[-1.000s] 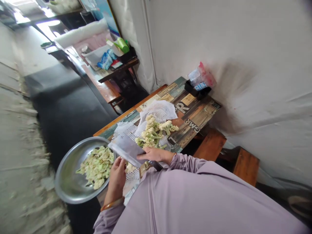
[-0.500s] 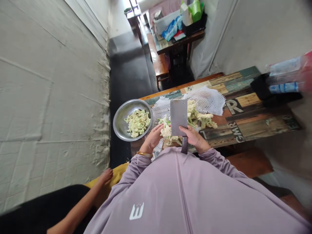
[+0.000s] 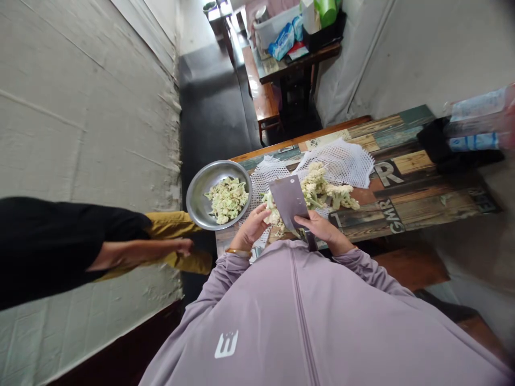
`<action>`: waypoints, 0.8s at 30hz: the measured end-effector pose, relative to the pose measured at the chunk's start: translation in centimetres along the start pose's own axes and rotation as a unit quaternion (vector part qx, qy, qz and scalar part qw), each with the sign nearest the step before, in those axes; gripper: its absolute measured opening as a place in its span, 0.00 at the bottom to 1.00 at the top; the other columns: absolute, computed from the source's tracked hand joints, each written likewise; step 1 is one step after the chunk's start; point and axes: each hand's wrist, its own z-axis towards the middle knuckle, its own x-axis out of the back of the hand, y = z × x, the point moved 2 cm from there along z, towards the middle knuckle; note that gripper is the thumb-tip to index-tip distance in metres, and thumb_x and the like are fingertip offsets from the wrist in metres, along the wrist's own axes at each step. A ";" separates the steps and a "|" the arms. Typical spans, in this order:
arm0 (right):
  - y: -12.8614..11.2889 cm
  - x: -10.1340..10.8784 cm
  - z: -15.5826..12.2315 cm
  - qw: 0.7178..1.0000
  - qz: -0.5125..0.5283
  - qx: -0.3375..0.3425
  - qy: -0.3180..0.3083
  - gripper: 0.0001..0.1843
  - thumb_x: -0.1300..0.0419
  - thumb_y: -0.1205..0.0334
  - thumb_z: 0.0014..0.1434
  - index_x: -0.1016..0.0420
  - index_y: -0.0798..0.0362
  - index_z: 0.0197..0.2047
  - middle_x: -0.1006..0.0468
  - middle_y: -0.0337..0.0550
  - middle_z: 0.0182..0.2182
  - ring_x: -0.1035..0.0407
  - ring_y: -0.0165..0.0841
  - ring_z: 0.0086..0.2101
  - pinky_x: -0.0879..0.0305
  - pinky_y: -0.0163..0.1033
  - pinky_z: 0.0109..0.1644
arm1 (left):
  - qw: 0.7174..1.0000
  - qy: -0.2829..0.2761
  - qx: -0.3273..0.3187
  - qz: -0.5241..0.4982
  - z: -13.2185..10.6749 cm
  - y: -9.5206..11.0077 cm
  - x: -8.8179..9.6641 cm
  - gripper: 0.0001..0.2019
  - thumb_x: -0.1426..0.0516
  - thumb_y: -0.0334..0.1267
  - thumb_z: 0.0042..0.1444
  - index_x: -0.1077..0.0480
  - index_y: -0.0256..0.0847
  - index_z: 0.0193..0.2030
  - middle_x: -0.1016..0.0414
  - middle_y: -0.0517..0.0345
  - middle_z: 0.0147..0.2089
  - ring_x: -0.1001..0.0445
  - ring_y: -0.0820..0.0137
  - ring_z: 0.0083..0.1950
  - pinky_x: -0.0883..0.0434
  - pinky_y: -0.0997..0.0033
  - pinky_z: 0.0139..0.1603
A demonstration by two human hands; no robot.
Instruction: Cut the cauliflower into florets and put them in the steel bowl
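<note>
My right hand [image 3: 318,225] is closed on a cleaver [image 3: 288,199], its thumb lying on the broad blade. The blade tilts to the left and hides part of what is behind it. In my left hand [image 3: 254,226] is a cauliflower piece [image 3: 272,214], held close to the blade's left edge. Larger cauliflower heads [image 3: 317,185] lie on the table just beyond the cleaver. To the left, a metal bowl [image 3: 193,198] holds many cut florets [image 3: 227,200].
White foam netting [image 3: 349,161] lies on the patterned wooden table [image 3: 418,185]. Bottles in plastic [image 3: 475,126] stand at its right end. Another person [image 3: 120,252] is at my left, beside the wall. Farther off, a second table [image 3: 277,69] carries bins and packets.
The cleaver blade has tipped leftward and lower from its upright position. The other person has moved forward along my left side. Both my hands stay close together.
</note>
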 end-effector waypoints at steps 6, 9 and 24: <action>0.4 0.9 -0.2 0.996 -0.031 0.031 0.072 0.19 0.36 0.44 0.58 0.19 0.49 0.45 0.17 0.44 0.41 0.25 0.42 0.47 0.34 0.51 0.61 | 0.981 0.084 -0.078 0.156 -0.1 0.7 0.7 0.26 0.31 0.35 0.45 0.26 0.39 0.54 0.29 0.50 0.55 0.28 0.69 0.48 0.30 0.71 0.47; -0.9 0.6 0.1 0.993 -0.062 0.069 0.071 0.18 0.37 0.47 0.59 0.20 0.47 0.48 0.18 0.44 0.44 0.25 0.42 0.49 0.35 0.49 0.62 | 0.957 0.120 -0.132 0.230 -0.4 1.0 0.7 0.27 0.31 0.31 0.43 0.26 0.40 0.53 0.31 0.49 0.56 0.31 0.64 0.55 0.31 0.68 0.53; -1.6 -1.3 2.3 0.991 0.058 0.030 0.112 0.19 0.34 0.45 0.55 0.20 0.47 0.45 0.18 0.43 0.45 0.24 0.42 0.47 0.29 0.48 0.58 | 0.935 0.103 -0.210 0.268 -2.2 2.2 0.0 0.42 0.31 0.43 0.50 0.42 0.51 0.70 0.45 0.47 0.73 0.38 0.53 0.69 0.37 0.50 0.68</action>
